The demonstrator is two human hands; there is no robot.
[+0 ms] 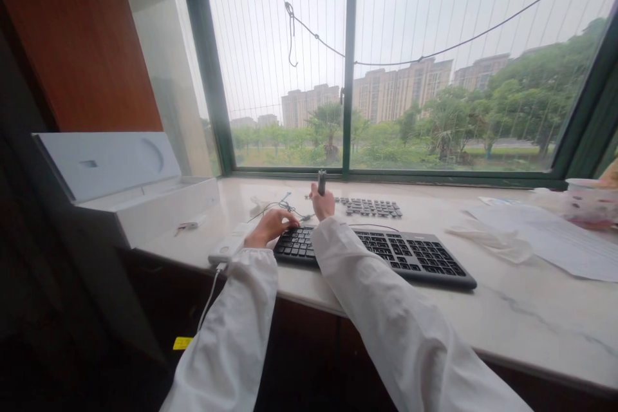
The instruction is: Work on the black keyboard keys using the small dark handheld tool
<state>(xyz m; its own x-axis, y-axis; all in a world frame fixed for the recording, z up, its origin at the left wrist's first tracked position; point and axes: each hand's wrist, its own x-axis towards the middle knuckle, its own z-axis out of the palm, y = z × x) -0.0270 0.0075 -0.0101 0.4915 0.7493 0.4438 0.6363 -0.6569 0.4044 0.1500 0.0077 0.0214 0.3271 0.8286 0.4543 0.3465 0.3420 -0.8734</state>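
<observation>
One keyboard point(396, 251), one yellow label point(182, 343), lettering unreadable

White sleeves point(386, 309), loose and creased, cuffs point(253, 257) seemingly gathered

On my feed, the white fabric right sleeve point(381, 290) hides part of the long black plastic keyboard point(434, 257), and the right hand point(325, 205) covers the lower end of the slim dark upright tool point(322, 181). I can't read the dark square keycaps point(371, 208) (far too small from here).
</observation>
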